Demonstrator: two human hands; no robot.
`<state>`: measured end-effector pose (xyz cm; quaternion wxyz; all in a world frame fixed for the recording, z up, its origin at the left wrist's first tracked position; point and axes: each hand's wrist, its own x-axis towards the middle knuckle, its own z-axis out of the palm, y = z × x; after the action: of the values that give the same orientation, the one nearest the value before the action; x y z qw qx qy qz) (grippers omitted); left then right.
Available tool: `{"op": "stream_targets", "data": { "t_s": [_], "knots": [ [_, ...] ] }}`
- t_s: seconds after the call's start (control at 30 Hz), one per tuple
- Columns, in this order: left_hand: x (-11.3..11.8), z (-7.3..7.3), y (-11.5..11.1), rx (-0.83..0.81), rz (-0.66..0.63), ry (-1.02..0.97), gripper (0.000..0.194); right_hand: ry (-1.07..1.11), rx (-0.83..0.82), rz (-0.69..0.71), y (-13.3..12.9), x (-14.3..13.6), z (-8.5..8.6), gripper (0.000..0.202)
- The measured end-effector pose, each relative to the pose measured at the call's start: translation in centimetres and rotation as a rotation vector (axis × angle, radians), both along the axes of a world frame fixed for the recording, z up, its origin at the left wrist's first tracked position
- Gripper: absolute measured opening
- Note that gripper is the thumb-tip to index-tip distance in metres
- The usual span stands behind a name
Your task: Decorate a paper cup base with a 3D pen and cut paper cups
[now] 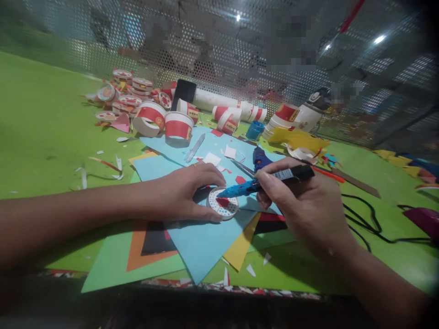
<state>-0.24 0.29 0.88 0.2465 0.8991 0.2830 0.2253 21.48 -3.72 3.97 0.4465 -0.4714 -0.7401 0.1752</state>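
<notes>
My left hand rests on blue paper, its thumb and fingers curved around the side of a small round white disc. Blue dots and a red shape mark the disc's top. In my right hand is a blue marker with a black end, held like a pen. Its tip is over the disc near the red shape; whether it touches is hard to tell. Just behind the marker lie scissors and a dark blue tool, partly hidden by my right hand.
Coloured paper sheets lie under my hands. Red-and-white paper cups and a pile of decorated discs stand behind. A blue paint jar, yellow paper and a black cable are on the right. Paper scraps lie about.
</notes>
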Motion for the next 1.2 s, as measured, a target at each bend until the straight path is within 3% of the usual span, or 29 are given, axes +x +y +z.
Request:
{"op": "stream_targets", "data": {
  "t_s": [0.47, 1.2],
  "knots": [
    [0.02, 0.07, -0.17, -0.006, 0.027, 0.023, 0.043, -0.083, 0.030, -0.012, -0.01, -0.06, 0.06, 0.015],
    [0.11, 0.06, -0.20, -0.005, 0.022, 0.000, 0.040, -0.034, 0.019, -0.073, -0.03, -0.13, -0.09, 0.018]
  ]
}}
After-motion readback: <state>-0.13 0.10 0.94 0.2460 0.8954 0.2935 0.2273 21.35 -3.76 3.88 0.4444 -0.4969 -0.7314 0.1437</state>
